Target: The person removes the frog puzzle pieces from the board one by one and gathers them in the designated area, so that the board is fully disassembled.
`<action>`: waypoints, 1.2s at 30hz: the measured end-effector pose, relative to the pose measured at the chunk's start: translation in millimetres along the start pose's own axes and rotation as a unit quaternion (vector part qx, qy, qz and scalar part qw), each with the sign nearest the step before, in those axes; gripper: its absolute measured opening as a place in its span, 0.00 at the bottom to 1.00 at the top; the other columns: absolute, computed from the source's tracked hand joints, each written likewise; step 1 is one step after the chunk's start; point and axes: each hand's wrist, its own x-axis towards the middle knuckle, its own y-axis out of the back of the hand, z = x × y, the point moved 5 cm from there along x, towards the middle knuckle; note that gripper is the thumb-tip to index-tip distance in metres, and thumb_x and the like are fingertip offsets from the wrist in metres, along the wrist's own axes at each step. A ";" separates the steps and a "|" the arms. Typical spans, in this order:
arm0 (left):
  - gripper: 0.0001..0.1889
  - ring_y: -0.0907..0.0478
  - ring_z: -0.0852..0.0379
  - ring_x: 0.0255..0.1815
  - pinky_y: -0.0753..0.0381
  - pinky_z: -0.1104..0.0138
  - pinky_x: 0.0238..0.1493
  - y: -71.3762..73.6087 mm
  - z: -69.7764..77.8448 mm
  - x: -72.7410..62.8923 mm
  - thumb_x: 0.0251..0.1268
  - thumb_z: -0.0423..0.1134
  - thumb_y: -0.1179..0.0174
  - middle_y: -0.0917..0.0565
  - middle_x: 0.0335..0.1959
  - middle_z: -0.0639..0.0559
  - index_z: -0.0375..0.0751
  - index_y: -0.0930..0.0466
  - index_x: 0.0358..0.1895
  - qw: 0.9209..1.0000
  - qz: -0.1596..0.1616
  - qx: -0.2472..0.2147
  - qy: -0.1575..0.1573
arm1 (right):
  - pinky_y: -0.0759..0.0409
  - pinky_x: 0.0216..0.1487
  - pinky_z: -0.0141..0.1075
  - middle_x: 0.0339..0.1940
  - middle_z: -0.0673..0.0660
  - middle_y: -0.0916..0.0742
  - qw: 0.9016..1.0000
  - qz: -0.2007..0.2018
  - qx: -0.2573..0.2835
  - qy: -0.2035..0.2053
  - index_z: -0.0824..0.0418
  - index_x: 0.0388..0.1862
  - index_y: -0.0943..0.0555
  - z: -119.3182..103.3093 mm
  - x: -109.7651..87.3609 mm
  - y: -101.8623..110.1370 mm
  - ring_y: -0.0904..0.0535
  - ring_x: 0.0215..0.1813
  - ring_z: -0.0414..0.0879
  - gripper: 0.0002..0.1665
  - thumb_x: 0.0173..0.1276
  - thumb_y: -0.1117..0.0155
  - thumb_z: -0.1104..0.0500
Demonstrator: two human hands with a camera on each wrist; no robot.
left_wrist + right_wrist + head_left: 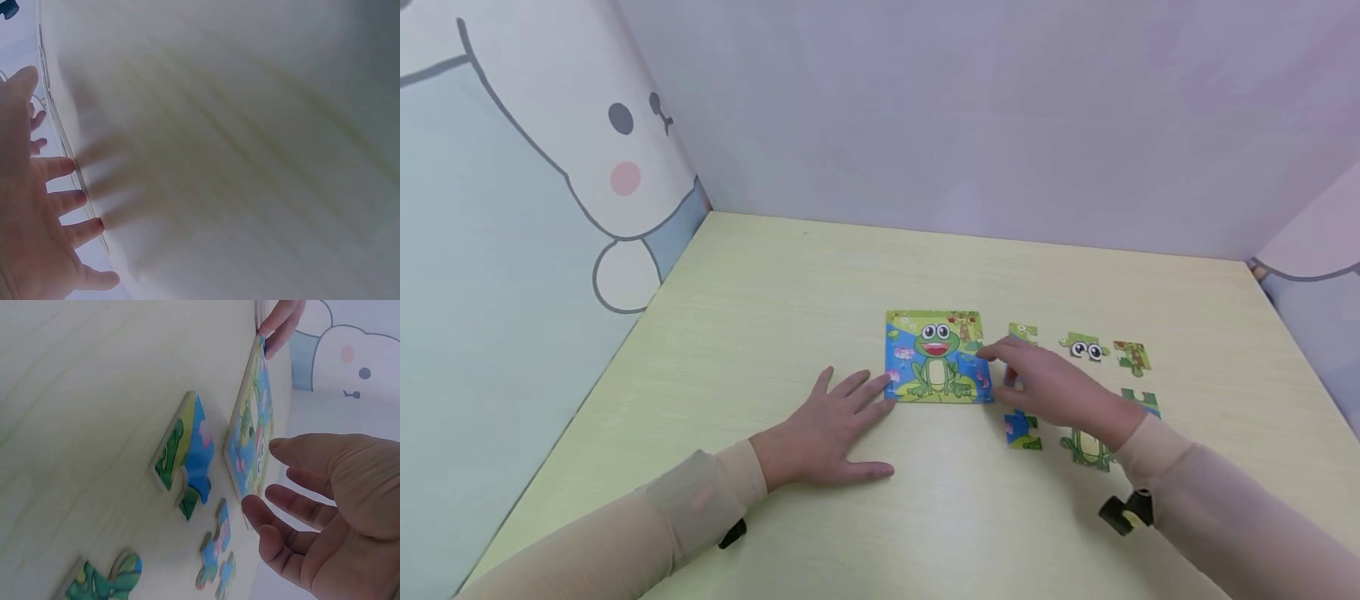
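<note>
A square frog puzzle board point(936, 367) lies on the table with its full picture showing. My left hand point(831, 429) rests flat on the table, fingers spread, the fingertips at the board's left edge. In the left wrist view the left hand point(44, 212) shows straight, parted fingers. My right hand point(1045, 383) is at the board's right edge, palm down with fingers loosely bent. In the right wrist view the right hand point(331, 512) holds nothing between thumb and fingers; whether it touches the board I cannot tell.
Several loose puzzle pieces lie right of the board: an eyes piece point(1086, 347), a tree piece point(1133, 356), a frog body piece point(1090, 448) and a blue corner piece point(1021, 430). My right hand and forearm partly cover others. A wall point(970, 125) stands behind the table.
</note>
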 end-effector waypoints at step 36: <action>0.42 0.38 0.38 0.82 0.41 0.27 0.72 0.1 0.7 0.2 0.69 0.73 0.46 0.39 0.84 0.47 0.50 0.30 0.77 1.000 0.005 0.005 -0.001 | 0.17 0.57 0.50 0.62 0.59 0.20 0.997 -0.042 -0.059 0.016 0.57 0.76 0.25 -18.3 45.3 -17.7 0.22 0.55 0.52 0.41 0.64 0.23 0.61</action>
